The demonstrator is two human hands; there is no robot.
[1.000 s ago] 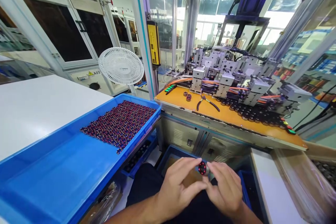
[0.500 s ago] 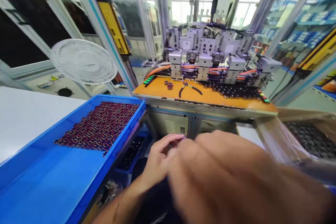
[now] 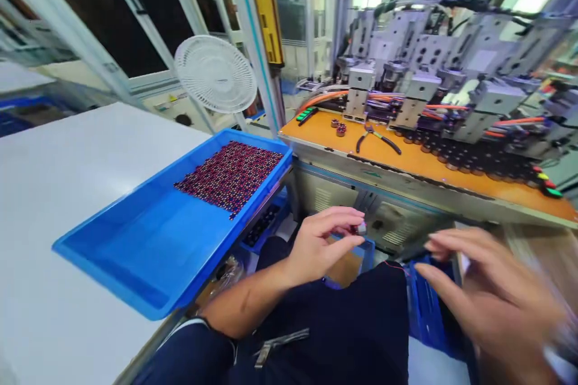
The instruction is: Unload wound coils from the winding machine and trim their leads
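My left hand is raised above my lap, with a small silvery, cylinder-like part pinched at its fingertips. The part's exact kind is too small to make out. To the right and apart from it, my right hand is blurred, its thumb and fingers spread with nothing visible between them. On the left lies a long blue tray. Its far end bears a dense layer of small dark red and black parts.
Ahead stands an orange-topped bench with pliers, a few round parts and rows of dark cylinders under a machine. A white fan stands behind the tray. A cardboard box is at right.
My hands, close together before, are now apart; the right has moved away rightward and opened. The small part now shows in my left fingers. The view has turned left.
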